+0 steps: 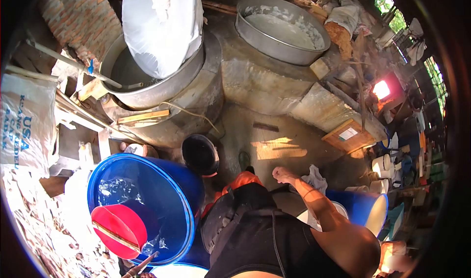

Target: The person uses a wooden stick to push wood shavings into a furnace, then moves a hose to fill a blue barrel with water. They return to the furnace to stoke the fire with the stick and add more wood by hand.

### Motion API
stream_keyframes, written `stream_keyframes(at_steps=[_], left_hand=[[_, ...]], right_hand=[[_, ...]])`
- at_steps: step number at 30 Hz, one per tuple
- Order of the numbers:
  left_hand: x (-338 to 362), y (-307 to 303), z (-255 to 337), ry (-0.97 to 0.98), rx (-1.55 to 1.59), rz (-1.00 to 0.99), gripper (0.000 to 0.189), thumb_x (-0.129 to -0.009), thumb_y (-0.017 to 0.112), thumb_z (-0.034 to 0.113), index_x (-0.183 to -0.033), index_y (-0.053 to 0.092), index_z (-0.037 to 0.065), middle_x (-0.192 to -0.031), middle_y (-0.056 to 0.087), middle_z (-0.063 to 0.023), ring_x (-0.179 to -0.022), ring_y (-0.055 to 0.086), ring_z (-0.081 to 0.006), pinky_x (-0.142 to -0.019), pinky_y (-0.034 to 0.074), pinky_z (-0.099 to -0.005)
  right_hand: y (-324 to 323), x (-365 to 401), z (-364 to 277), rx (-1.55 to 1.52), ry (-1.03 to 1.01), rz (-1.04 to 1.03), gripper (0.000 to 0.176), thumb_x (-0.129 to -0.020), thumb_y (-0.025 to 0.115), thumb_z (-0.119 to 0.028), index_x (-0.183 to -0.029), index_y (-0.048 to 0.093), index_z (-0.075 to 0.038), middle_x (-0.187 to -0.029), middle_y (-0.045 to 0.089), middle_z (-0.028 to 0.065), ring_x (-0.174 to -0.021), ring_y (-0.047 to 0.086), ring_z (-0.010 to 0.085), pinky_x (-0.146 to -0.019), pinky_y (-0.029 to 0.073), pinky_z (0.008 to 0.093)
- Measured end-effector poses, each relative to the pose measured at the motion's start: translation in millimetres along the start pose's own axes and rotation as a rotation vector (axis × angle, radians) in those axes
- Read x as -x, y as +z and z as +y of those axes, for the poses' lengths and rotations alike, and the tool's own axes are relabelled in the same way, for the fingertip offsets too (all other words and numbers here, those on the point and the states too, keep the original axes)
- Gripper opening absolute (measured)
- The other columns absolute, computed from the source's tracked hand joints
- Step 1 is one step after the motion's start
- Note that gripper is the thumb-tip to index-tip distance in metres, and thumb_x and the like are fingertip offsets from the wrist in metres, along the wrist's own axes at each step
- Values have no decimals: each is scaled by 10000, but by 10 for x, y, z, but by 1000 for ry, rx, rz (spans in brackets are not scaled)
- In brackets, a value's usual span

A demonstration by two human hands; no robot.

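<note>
Bucket (131,223), red plastic, wood-barred, at round mouth of blue drum (183,177); right grip (282,175) curled narrow, left grip (146,275) unclear.

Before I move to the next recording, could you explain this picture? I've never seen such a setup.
There is no machine here: a person works with bare hands. The single picture comes from a camera worn on the head, looking forward and down, so the black vest is the wearer's. The right hand is in front of the body, fingers curled, with nothing visible in it. The left hand barely shows at the bottom edge near a stick; its grip cannot be told. To the left, a red bucket with a wooden slat across it sits inside a blue barrel. Ahead, two large metal vats rest on a raised base.
</note>
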State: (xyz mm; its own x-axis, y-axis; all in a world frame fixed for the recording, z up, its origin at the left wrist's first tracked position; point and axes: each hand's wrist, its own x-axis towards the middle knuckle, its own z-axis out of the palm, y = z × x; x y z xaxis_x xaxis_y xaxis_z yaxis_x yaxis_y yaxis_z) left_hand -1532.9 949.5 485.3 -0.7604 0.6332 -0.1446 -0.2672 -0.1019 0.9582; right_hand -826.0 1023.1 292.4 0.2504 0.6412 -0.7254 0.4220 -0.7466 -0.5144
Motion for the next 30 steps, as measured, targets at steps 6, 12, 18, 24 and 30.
stream_keyframes(at_steps=[6, 12, 18, 24, 30], left_hand=[[108, 111, 51, 23, -35, 86, 363, -823, 522, 46, -1184, 560, 45, -818, 529, -58, -577, 461, -97, -529, 460, -193], [182, 405, 234, -175, 118, 174, 335, -854, 546, 94, -1176, 543, 1, -757, 522, -38, -530, 436, -77, -511, 484, -214], [17, -38, 55, -87, 68, -107, 308, -856, 586, 131, -1142, 578, 19, -847, 580, -60, -640, 543, -122, -626, 521, -307], [124, 423, -70, -98, -15, -103, 331, -852, 574, 119, -1169, 551, 25, -901, 565, -76, -698, 536, -148, -658, 508, -317], [269, 997, -308, -142, -176, -260, 358, -848, 562, 107, -1196, 525, 32, -956, 550, -91, -756, 528, -174, -691, 495, -326]], right_hand=[[39, -80, 75, 37, -19, 13, 145, -847, 527, -147, -921, 617, -60, -714, 629, 67, -565, 638, 174, -513, 497, 322], [-7, 56, -137, 144, 16, -51, 168, -898, 516, -147, -1005, 603, -52, -822, 649, 52, -632, 641, 156, -546, 507, 305], [-3, 54, -124, 133, 23, -38, 167, -892, 516, -143, -1001, 603, -51, -805, 649, 49, -635, 646, 154, -546, 508, 302], [-9, 6, -16, 118, 35, -4, 156, -889, 531, -150, -979, 612, -53, -809, 657, 53, -619, 646, 154, -550, 511, 296], [-45, -29, 173, 60, 54, 26, 149, -872, 548, -153, -958, 626, -60, -811, 662, 60, -601, 639, 149, -542, 506, 292]])
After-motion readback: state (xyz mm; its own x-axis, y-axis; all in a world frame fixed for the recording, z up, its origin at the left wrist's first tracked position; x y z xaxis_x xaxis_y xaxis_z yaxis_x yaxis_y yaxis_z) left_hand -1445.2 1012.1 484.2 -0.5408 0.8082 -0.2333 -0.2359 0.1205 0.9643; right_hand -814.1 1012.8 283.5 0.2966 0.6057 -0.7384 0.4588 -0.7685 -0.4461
